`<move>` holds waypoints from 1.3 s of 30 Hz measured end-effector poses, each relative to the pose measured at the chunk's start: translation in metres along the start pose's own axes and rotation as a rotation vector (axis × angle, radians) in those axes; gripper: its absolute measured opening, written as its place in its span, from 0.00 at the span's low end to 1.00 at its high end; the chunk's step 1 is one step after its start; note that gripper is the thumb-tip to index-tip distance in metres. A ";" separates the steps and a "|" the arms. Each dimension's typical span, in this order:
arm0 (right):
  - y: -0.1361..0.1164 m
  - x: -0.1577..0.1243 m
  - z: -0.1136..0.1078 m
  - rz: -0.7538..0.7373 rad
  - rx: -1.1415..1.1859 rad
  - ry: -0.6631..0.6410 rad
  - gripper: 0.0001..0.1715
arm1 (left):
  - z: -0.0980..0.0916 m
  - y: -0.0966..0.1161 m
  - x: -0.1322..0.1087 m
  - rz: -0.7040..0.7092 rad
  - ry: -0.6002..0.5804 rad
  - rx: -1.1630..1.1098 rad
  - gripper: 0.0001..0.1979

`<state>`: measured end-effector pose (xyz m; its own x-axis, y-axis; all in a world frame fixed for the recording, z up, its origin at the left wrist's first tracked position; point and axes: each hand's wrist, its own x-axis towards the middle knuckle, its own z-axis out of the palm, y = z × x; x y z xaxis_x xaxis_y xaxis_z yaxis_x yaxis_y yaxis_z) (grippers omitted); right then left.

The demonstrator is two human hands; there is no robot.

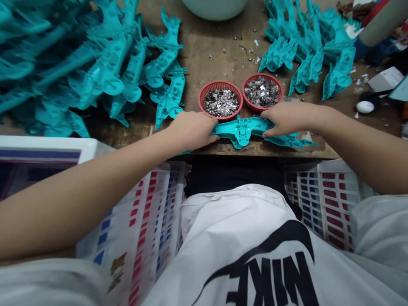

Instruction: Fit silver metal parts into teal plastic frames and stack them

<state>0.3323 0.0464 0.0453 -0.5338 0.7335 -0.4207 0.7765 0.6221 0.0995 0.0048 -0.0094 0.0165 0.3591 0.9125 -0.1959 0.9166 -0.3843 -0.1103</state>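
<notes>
The left hand and the right hand grip a long, winged turquoise plastic part, one near each end, fingers curled narrowly over it. The part lies crosswise at the near edge of the brown, stained worktop, its broader ribbed middle showing between the two hands. More turquoise plastic extends to the right beneath the right hand; whether it belongs to the same part cannot be told.

Just beyond the held part, two round red plastic baskets stand side by side: the left basket holds small shiny metal pieces, and the right basket holds similar duller ones. Loose bits are scattered on the worktop behind them.

A large heap of turquoise plastic parts fills the left side, partly blurred, and a smaller overlapping row of similar turquoise parts lies at the far right. A pale rounded container shows at the far edge of the view.
</notes>
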 end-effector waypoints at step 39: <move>0.058 0.053 0.018 0.006 0.167 0.520 0.17 | -0.002 -0.041 0.015 0.229 0.089 -0.041 0.36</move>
<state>0.3549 0.1165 0.0123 -0.5918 0.8016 0.0854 0.7998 0.5971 -0.0620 -0.0272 0.0206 0.0199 0.5708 0.8117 -0.1239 0.8152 -0.5783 -0.0325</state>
